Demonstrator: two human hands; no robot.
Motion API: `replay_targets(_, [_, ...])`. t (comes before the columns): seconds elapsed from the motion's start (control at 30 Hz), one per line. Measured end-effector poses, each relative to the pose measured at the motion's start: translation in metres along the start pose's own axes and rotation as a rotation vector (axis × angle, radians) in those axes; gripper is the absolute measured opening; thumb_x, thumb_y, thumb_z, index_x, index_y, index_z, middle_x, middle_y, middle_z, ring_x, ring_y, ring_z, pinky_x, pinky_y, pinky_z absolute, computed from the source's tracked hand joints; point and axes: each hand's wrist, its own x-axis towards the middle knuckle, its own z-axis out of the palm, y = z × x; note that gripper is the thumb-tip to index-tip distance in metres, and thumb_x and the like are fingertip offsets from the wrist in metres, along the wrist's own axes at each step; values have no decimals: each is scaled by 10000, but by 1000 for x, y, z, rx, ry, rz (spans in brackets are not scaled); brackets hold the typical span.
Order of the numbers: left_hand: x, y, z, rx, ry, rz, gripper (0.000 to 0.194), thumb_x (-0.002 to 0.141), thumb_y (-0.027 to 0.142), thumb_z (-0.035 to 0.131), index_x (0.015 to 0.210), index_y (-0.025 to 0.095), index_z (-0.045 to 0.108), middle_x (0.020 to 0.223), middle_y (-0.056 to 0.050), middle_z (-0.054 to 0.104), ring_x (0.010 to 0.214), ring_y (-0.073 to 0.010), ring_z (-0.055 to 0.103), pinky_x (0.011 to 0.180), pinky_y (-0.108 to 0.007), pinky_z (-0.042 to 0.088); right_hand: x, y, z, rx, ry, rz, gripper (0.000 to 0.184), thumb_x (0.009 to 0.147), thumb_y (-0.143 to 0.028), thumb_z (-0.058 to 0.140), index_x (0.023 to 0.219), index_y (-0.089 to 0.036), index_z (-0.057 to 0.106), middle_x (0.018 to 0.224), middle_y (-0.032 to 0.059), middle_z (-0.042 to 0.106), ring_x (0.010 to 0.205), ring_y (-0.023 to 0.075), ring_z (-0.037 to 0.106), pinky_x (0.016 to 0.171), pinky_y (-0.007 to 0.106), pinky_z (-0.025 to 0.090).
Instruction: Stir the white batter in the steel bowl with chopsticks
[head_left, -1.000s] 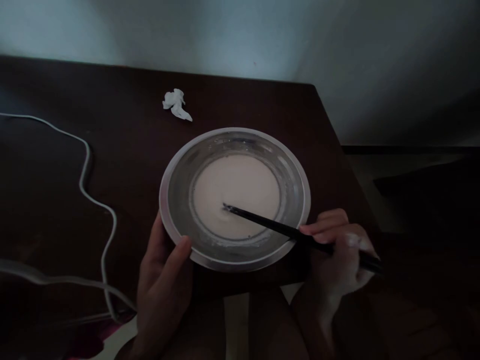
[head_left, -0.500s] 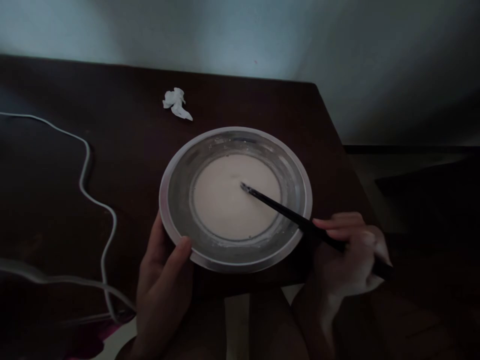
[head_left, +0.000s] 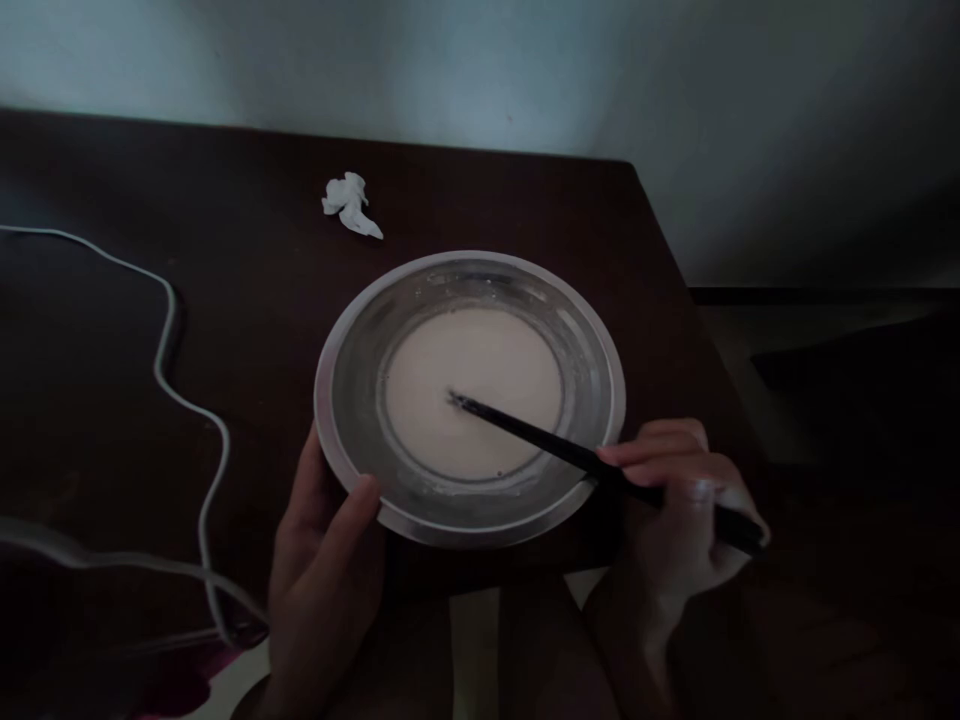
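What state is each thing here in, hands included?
Bowl: open, part full, inner wall spotted.
Liquid: pale, mostly smooth.
Chopsticks: slanted, tips at the liquid's surface.
Tissue: crumpled.
Cable: uncoiled, winding.
Left hand: gripping the bowl's edge.
Right hand: closed around the chopsticks.

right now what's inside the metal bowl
A pale, smooth-looking liquid lies in the metal bowl, with the tips of black chopsticks in it and specks on the wall above. The bottom is hidden under the liquid.
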Motion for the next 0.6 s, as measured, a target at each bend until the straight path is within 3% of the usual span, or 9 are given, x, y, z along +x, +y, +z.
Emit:
replay_targets(0.17, [1,1,1,33,-15,19,677,783,340,766,1423,353,544,1329,23,680,1286,-224,594,979,-195,522,0,2,2,27,184,-71,309,864,-145,459,576,-201,556,520,-34,601,492,136,569,603,341,421])
replay_targets(0.33, [1,0,0,30,-17,31,662,785,330,768,1413,337,558,1343,25,672,1299,-211,582,963,-161,515,-1,3,3,50,43,-79,271,853,-144,501,605,-200,596,533,-41,619,521,148,616,637,347,447])
replay_targets(0.47, [0,-1,-1,13,-4,14,695,779,320,770,1431,346,531,1306,34,693,1276,-205,599,952,-163,523,0,3,3,53,197,-59,288,846,-115,472,591,-189,583,527,-32,613,516,140,591,621,333,421])
replay_targets(0.6, [1,-2,-2,34,-27,54,696,794,321,763,1445,329,516,1331,39,677,1300,-202,577,994,-170,500,1,4,2,156,81,-85,304,847,-104,437,584,-183,568,519,-33,624,467,128,566,593,324,407])
